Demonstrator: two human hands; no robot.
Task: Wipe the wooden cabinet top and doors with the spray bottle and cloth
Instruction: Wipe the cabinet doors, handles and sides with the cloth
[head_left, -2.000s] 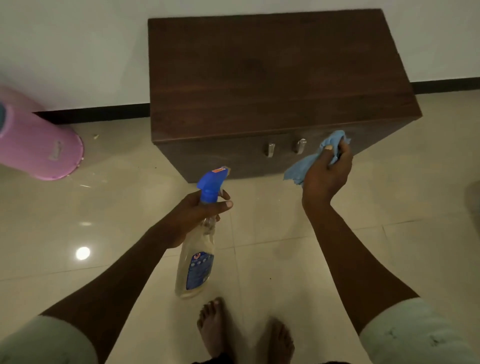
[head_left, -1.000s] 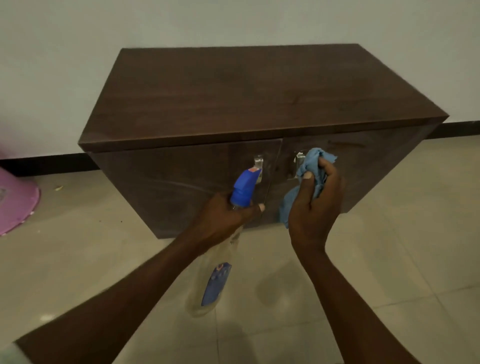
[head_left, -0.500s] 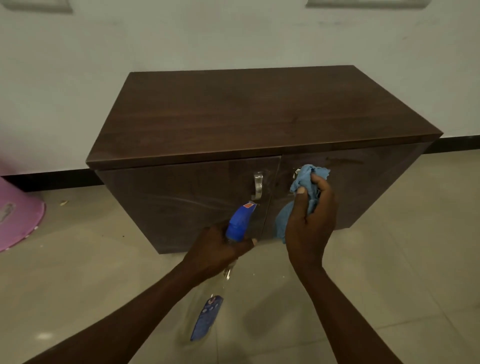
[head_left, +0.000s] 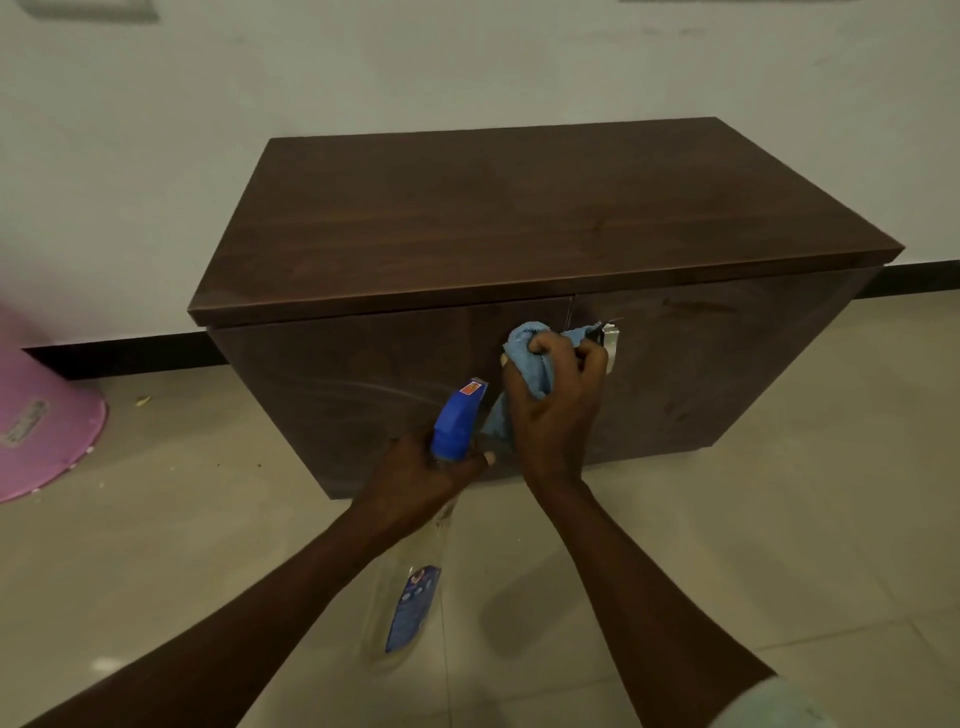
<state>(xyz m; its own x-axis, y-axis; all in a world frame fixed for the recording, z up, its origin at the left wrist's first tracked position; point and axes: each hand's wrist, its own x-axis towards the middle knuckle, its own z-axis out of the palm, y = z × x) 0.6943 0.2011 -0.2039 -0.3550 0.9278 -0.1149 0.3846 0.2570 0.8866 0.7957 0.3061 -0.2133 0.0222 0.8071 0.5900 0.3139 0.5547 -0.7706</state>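
A low dark wooden cabinet (head_left: 493, 218) stands against the wall, its two doors (head_left: 363, 384) shut. My right hand (head_left: 553, 410) grips a bunched blue cloth (head_left: 527, 353) and presses it against the doors where they meet, covering the left handle. The right metal handle (head_left: 609, 340) shows just beside my fingers. My left hand (head_left: 421, 480) holds a clear spray bottle (head_left: 410, 587) by the neck, below and left of the cloth. Its blue trigger head (head_left: 457, 421) points up towards the left door, and the body hangs down over the floor.
A pink plastic tub (head_left: 41, 415) lies on its side on the tiled floor (head_left: 156, 519) at the left edge. A white wall (head_left: 467, 62) with a dark skirting strip (head_left: 130, 353) runs behind the cabinet.
My right hand has slid the cloth left, off the right handle and onto the left one. The view has shifted so the cabinet sits further right. The spray bottle stays low in my left hand.
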